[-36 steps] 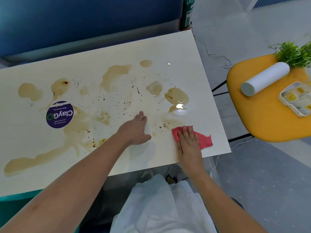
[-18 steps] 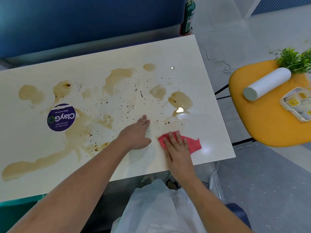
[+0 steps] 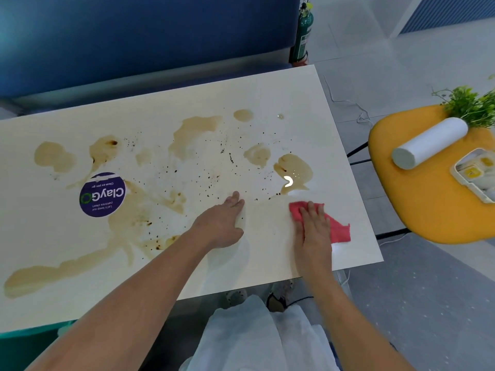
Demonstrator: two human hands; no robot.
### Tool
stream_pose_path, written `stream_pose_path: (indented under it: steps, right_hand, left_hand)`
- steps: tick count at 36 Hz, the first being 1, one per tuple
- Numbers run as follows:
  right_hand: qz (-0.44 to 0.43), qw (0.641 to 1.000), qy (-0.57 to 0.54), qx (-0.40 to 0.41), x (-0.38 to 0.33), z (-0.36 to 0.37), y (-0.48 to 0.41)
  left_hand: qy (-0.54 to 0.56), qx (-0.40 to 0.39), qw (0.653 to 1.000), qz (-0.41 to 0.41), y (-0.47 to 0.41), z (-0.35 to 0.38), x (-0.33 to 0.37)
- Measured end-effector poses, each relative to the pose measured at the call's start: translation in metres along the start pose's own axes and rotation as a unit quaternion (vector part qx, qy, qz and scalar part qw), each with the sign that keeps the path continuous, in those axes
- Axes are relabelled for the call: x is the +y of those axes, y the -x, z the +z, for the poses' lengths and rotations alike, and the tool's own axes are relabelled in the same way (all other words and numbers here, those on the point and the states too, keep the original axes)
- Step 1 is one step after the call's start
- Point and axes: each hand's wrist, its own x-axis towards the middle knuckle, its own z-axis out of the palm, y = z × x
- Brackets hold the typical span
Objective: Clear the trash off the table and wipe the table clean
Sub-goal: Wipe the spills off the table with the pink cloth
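Note:
A cream table (image 3: 267, 97) is spread with brown liquid stains (image 3: 195, 137) and dark crumbs (image 3: 209, 180). My right hand (image 3: 313, 231) presses flat, fingers straight, on a red cloth (image 3: 338, 230) near the table's right front corner, just below a wet brown puddle (image 3: 293, 168). My left hand (image 3: 222, 223) rests flat on the tabletop to the left of the cloth, fingers straight, holding nothing. The strip of table between both hands looks paler, with only a faint smear.
A round purple sticker (image 3: 102, 194) sits on the table's left part. To the right stands a yellow chair (image 3: 428, 204) carrying a white roll (image 3: 428, 145), a green plant (image 3: 474, 105) and a white tray (image 3: 476, 175). A green cylinder (image 3: 302, 36) stands behind the table.
My right hand slid the red cloth left across the table and then back to the right, thinning the stain between my hands. My left hand stayed planted.

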Motion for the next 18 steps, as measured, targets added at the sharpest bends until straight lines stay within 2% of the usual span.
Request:
stream_pose_path:
  steps: [2,4,9,12,18]
  right_hand:
    - [0.05,0.998,-0.033,0.031,-0.013,0.006,-0.021]
    - [0.053,0.996,-0.056,0.036,-0.024,0.015,-0.037]
    - [-0.067,0.995,-0.044,-0.062,-0.039,0.035,-0.022]
    - [-0.103,0.99,-0.045,-0.088,-0.028,0.025,-0.006]
    - [-0.016,0.999,-0.04,-0.031,-0.02,0.011,-0.039]
  left_hand:
    - [-0.001,-0.001,1.0,0.001,-0.001,0.001,-0.001]
    - [-0.002,-0.003,1.0,0.002,-0.002,0.001,-0.002]
    - [-0.007,-0.006,1.0,0.001,-0.003,-0.001,-0.003]
    - [-0.005,-0.006,1.0,0.003,-0.001,-0.001,-0.003]
    - [0.006,-0.003,1.0,0.003,-0.003,-0.001,-0.005]
